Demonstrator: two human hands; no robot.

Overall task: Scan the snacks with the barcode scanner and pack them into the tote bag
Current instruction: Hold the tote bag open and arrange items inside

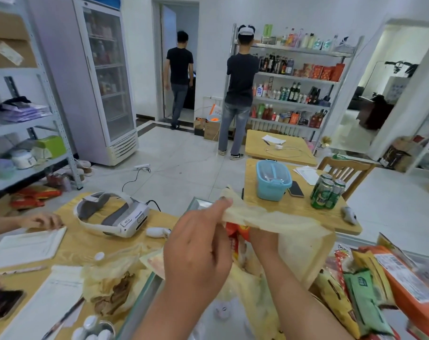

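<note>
Left hand (pixel 198 244) pinches the tote bag (pixel 294 231) rim, holding its mouth up. Right hand (pixel 262 240) is right below with the red snack packet (pixel 235 231) pointing down into it; can't tell those fingers' grip. Remaining snacks (pixel 360 295) lie on my right, so that hand's nearer.

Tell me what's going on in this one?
A person is packing snacks. Their left hand pinches the rim of a cream tote bag and holds it up and open. The right hand reaches into the bag's mouth, right by a red snack packet, but its fingers are hidden, so the grip cannot be judged. A pile of other packets lies on the counter to the right, not yet in the bag.
</note>
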